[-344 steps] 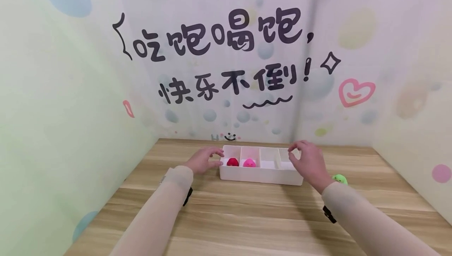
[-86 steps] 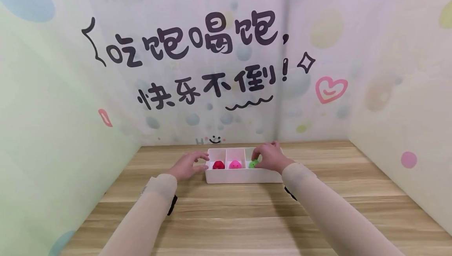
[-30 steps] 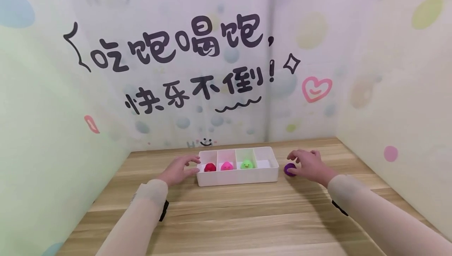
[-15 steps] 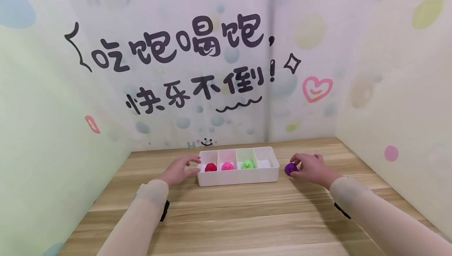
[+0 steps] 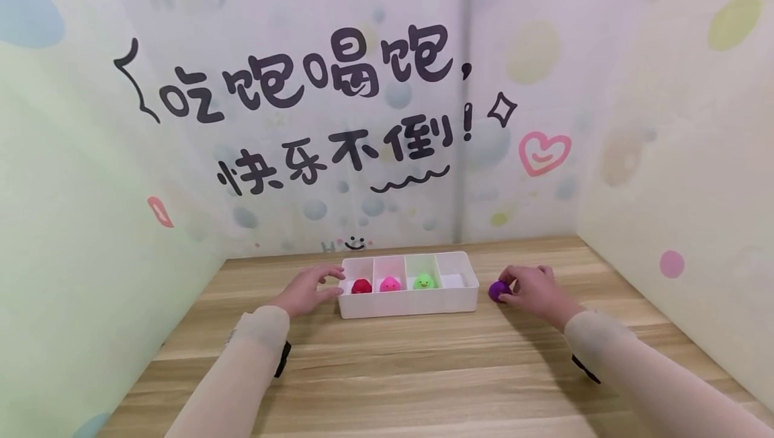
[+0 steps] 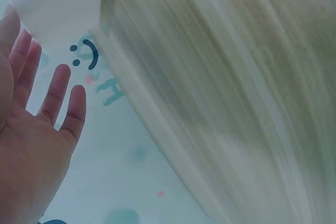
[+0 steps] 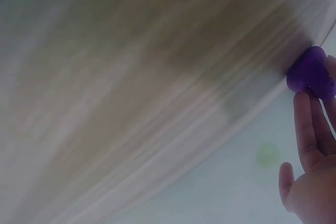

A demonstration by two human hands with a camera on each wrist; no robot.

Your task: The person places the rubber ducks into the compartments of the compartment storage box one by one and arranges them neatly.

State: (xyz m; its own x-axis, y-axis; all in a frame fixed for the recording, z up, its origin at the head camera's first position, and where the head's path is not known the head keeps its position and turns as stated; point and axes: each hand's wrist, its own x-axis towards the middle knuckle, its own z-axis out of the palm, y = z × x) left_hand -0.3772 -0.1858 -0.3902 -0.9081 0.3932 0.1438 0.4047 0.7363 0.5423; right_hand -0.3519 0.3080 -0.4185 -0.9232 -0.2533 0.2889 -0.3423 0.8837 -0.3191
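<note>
A white box point(image 5: 408, 305) with several compartments in a row stands on the table. From the left it holds a small red toy point(image 5: 361, 286), a pink toy point(image 5: 390, 285) with a face and a green toy point(image 5: 425, 281) with a face; its rightmost compartment is bare. My left hand point(image 5: 302, 294) is at the box's left end, its fingers relaxed; the left wrist view shows them extended by the white wall point(image 6: 58, 3). Right of the box, my right hand point(image 5: 540, 293) pinches a small rounded purple toy point(image 5: 498, 291) between thumb and fingers, low at the tabletop.
The wood-grain table point(image 5: 387, 371) meets a printed back wall point(image 5: 338, 129) with black lettering just behind the box. Pale side walls point(image 5: 677, 176) close in both sides. A small gap separates the box's right end from the purple toy.
The green toy, earlier on the table at the right, went into the third compartment by my right hand. That hand then moved right and took hold of the purple toy. My left hand stayed by the box.
</note>
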